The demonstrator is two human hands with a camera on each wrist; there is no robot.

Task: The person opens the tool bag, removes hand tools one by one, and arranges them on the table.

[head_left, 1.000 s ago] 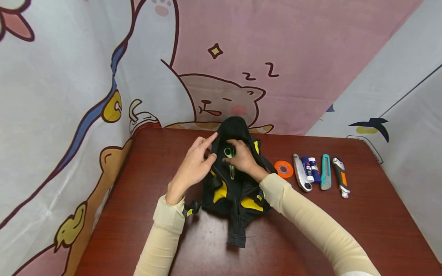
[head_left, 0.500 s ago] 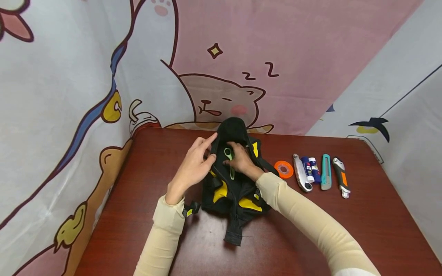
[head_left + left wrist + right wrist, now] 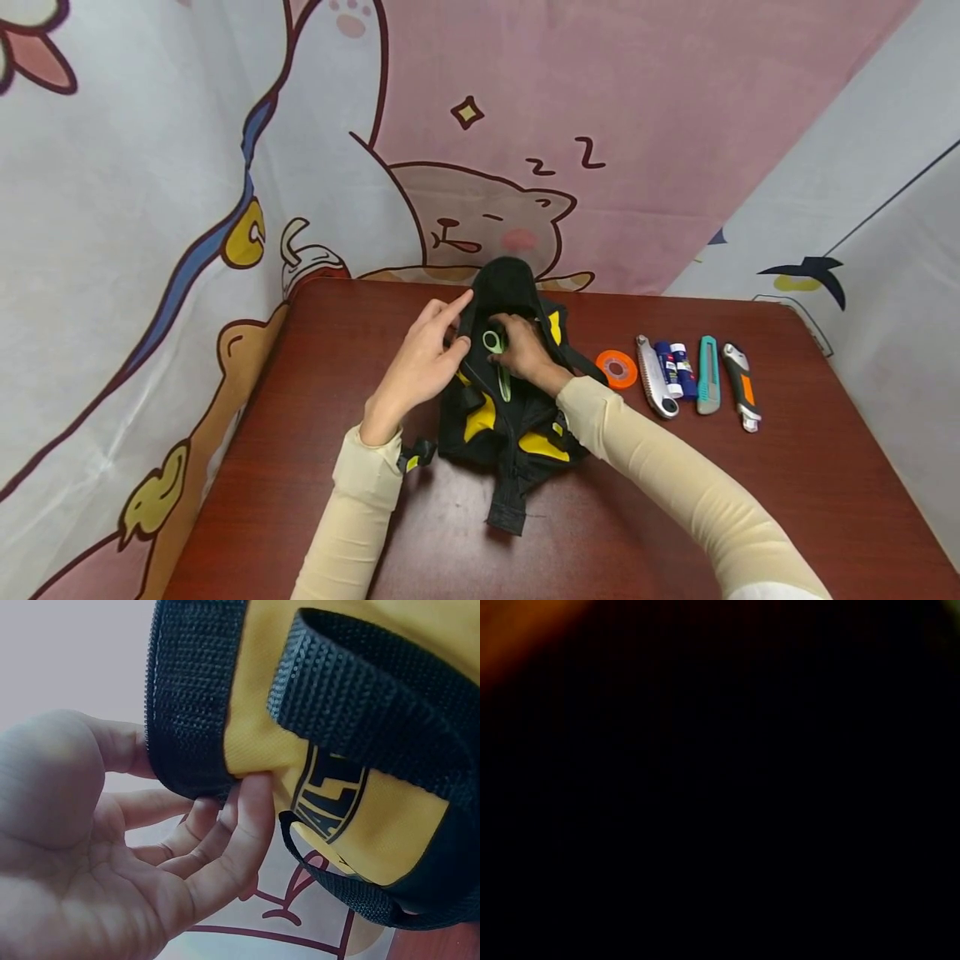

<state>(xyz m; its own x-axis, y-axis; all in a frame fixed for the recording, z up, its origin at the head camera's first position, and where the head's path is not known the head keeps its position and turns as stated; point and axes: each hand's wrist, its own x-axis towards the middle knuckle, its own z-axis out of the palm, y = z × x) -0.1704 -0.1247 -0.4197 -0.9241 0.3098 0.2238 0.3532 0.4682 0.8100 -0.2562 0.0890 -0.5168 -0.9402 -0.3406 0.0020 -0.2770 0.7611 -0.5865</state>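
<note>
A black and yellow tool bag lies on the table with its mouth unzipped. My left hand pinches the zippered rim at its left side; in the left wrist view the thumb and fingers hold that black edge from both faces. Inside the mouth, my right hand holds a pair of scissors with light green handles, the blade part pointing toward the near side. Some of the right fingers are hidden behind the scissors and in the bag. Almost everything in the right wrist view is dark.
Right of the bag lie an orange tape roll, a silver folding tool, two blue-and-white glue sticks, a teal cutter and a grey-orange utility knife. A strap end hangs toward the front. A printed cloth stands behind the table.
The right hand and the scissors have shifted slightly down within the bag. The bag's right side and front strap moved a little left. My left hand keeps its place on the rim.
</note>
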